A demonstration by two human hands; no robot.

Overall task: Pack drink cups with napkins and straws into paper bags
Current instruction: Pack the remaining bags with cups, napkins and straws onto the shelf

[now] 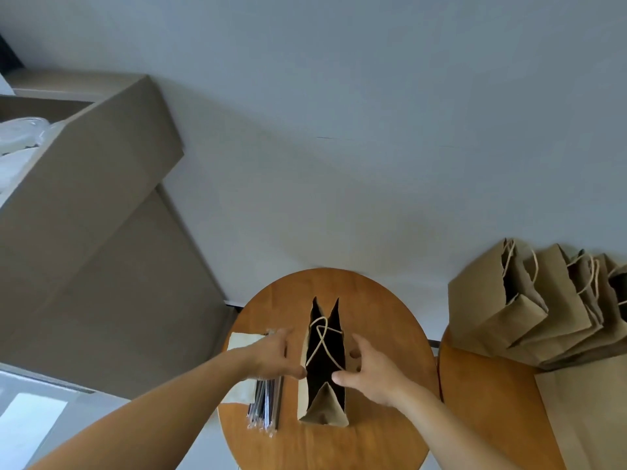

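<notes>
Nothing could be read: the paper bags (502,313), the cardboard boxes (101,198) and the tabletop (383,317) showed only plain faces, without visible text, labels or numbers.

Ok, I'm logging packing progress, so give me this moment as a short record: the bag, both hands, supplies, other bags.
open bag: upright mid round table, inside too dark to tell
left hand: fingers straight, at bag's left wall, above straws
right hand: seems to pinch right wall, thumb inside rim
straws: wrapped, piled left of bag
napkins: beside straws, farther left
other bags: leaning together on second table
</notes>
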